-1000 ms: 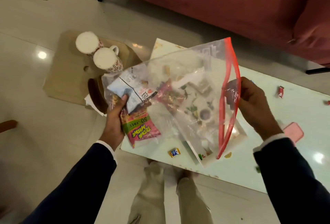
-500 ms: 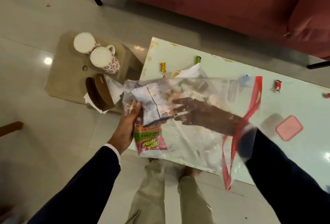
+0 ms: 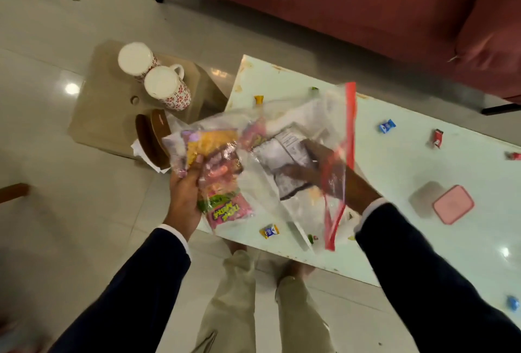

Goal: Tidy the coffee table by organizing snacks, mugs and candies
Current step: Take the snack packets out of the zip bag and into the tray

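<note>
A clear zip bag (image 3: 290, 116) with a red seal strip hangs over the left end of the white coffee table (image 3: 400, 172). My left hand (image 3: 184, 197) grips several snack packets (image 3: 222, 180) at the bag's closed end, a pink and green one lowest. My right hand (image 3: 315, 172) is inside the bag through its mouth, fingers on a silver snack packet (image 3: 284, 152). Loose candies lie on the table: a yellow-blue one (image 3: 269, 231), a blue one (image 3: 386, 126), a red one (image 3: 437, 138). Two white mugs (image 3: 166, 88) with red flowers stand on a low side table (image 3: 107, 116).
A pink lidded container (image 3: 453, 204) sits on the table's right part. Brown coasters (image 3: 153, 141) and a paper napkin rest at the side table's edge. A red sofa (image 3: 338, 0) runs behind the table. My legs stand at the table's near edge.
My right hand left the bag's red mouth and went inside, taking the silver packet. The bag swung down and flatter, and my left hand's packets shifted.
</note>
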`<action>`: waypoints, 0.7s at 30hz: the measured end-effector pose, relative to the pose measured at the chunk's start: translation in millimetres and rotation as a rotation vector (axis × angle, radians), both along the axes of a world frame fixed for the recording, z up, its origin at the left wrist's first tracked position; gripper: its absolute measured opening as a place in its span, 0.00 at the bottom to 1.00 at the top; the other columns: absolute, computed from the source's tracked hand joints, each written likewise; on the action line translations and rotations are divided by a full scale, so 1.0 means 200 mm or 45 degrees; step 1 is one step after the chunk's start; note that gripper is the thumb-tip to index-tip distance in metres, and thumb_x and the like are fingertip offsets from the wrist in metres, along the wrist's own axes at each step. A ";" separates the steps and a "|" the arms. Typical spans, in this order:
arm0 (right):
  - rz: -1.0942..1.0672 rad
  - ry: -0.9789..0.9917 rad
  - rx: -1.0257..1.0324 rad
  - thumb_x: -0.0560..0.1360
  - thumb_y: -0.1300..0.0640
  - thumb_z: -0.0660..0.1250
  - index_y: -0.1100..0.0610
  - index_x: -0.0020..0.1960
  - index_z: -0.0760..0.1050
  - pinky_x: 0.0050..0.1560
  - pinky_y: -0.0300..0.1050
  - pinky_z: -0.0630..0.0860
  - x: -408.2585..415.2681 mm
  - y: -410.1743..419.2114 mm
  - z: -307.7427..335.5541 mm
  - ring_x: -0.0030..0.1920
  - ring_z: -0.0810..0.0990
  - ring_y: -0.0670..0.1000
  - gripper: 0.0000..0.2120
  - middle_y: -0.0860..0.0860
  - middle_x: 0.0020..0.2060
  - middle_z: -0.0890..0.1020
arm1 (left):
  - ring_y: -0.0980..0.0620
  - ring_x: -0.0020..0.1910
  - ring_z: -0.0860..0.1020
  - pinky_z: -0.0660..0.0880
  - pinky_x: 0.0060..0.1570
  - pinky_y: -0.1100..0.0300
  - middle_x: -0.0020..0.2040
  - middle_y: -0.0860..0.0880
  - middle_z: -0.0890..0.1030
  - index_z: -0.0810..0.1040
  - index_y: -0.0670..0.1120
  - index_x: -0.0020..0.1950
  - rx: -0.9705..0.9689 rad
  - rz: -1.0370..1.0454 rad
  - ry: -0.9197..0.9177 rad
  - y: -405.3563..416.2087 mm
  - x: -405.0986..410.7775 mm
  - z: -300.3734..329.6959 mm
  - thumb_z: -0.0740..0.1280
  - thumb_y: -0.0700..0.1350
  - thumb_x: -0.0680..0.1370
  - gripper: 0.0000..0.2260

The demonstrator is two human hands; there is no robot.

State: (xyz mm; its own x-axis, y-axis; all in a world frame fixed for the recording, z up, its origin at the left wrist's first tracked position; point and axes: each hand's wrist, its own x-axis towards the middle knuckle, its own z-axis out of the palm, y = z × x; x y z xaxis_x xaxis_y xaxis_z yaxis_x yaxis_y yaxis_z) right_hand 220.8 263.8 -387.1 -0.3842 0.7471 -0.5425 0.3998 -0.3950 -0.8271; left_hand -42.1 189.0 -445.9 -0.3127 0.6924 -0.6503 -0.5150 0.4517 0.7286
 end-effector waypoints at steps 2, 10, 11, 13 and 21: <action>-0.101 0.305 -0.197 0.76 0.65 0.73 0.58 0.63 0.76 0.54 0.41 0.81 0.11 0.01 0.04 0.53 0.85 0.49 0.17 0.49 0.53 0.85 | 0.44 0.53 0.86 0.84 0.47 0.46 0.57 0.45 0.86 0.77 0.46 0.69 -0.029 0.120 0.003 0.01 -0.09 0.01 0.68 0.44 0.82 0.16; -0.833 0.274 -0.339 0.78 0.64 0.68 0.58 0.69 0.70 0.41 0.44 0.83 0.39 0.11 -0.12 0.45 0.87 0.55 0.20 0.59 0.51 0.85 | 0.39 0.66 0.80 0.78 0.61 0.37 0.69 0.38 0.78 0.72 0.40 0.75 -0.029 0.368 0.007 0.08 -0.35 0.10 0.66 0.48 0.83 0.22; -0.838 0.155 -0.304 0.79 0.62 0.69 0.55 0.66 0.71 0.38 0.43 0.82 0.39 0.14 -0.15 0.40 0.87 0.54 0.17 0.60 0.48 0.86 | 0.39 0.66 0.79 0.79 0.60 0.38 0.69 0.39 0.78 0.72 0.41 0.75 -0.035 0.376 0.007 0.07 -0.37 0.10 0.66 0.48 0.83 0.23; -0.724 -0.105 -0.240 0.78 0.59 0.71 0.55 0.61 0.74 0.33 0.41 0.80 0.37 0.21 -0.22 0.33 0.85 0.51 0.12 0.59 0.43 0.85 | 0.41 0.63 0.82 0.82 0.57 0.42 0.67 0.40 0.80 0.71 0.41 0.76 -0.012 0.367 0.003 0.07 -0.40 0.12 0.65 0.50 0.83 0.23; -0.174 -0.789 -0.169 0.76 0.46 0.68 0.57 0.38 0.77 0.29 0.40 0.75 0.17 0.63 -0.42 0.29 0.77 0.50 0.15 0.53 0.32 0.80 | 0.43 0.65 0.81 0.80 0.60 0.43 0.71 0.40 0.78 0.71 0.42 0.77 -0.030 0.310 -0.029 0.03 -0.46 0.11 0.62 0.54 0.84 0.24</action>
State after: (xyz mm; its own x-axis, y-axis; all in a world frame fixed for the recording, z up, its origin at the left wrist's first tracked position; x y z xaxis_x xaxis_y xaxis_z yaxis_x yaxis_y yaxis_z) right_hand 254.2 389.3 -471.5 0.1235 0.6784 -0.7243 0.7264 -0.5591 -0.3997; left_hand -134.0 195.2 -423.0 -0.4536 0.5831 -0.6740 -0.6269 0.3288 0.7063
